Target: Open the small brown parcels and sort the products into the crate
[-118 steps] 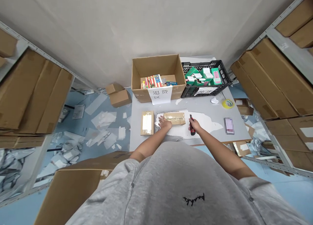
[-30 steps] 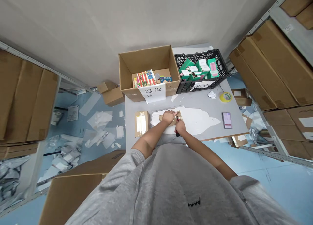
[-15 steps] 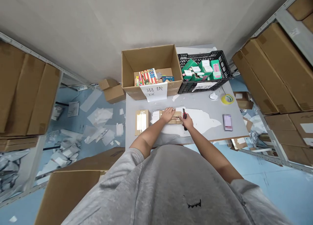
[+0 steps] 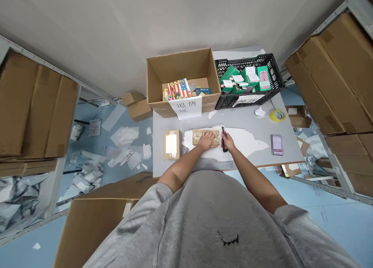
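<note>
A small taped cardboard box [image 4: 197,137] lies on a white plastic mailer [image 4: 247,139] on the grey table. My left hand [image 4: 206,141] grips this box from its near side, the fingers over its top. Just right of the box, my right hand [image 4: 229,143] is closed around a black and red utility knife [image 4: 224,139]. The knife points away from me and is apart from the box. Left of the mailer lies a second cardboard box [image 4: 176,144] with a shiny taped label.
An open carton [image 4: 157,108] with books stands at the back, beside a black crate [image 4: 230,103] of green boxes. A yellow tape roll [image 4: 277,115], crumpled paper [image 4: 260,111] and a phone [image 4: 276,144] lie to the right. Shelves of cartons flank both sides.
My right hand with the knife has moved off the box to the right. My left hand has shifted across the box to its near side. The view has shifted slightly.
</note>
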The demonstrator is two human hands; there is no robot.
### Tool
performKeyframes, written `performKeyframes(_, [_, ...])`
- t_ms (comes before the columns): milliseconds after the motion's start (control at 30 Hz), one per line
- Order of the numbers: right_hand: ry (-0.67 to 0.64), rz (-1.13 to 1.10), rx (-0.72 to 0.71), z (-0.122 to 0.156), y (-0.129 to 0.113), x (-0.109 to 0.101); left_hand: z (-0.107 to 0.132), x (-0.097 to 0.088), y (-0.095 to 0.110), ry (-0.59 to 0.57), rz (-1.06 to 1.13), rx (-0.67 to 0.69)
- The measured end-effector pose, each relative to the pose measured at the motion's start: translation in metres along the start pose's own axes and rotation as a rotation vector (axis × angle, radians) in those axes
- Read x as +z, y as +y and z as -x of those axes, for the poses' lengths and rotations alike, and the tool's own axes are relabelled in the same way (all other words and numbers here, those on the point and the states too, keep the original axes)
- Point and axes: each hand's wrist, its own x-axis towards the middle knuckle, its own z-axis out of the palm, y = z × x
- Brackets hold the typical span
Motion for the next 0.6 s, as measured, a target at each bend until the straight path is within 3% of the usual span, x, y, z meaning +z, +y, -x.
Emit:
performKeyframes(200, [-0.066, 0.175, -0.175, 0.044, 0.028, -0.029, -0.009, 0.002, 0.010, 0.003, -0.010, -0.054])
performKeyframes(333, [-0.083, 0.248, -0.160, 0.053, 0.028, -0.026, -0.014, 0.004, 0.013, -0.020, -0.009, -0.087])
performKeyframes(600, [-0.073, 0.233, -0.083, 0.057, 0.026, -0.016, -0.007, 0.013, 0.005, 0.020, 0.019, -0.007])
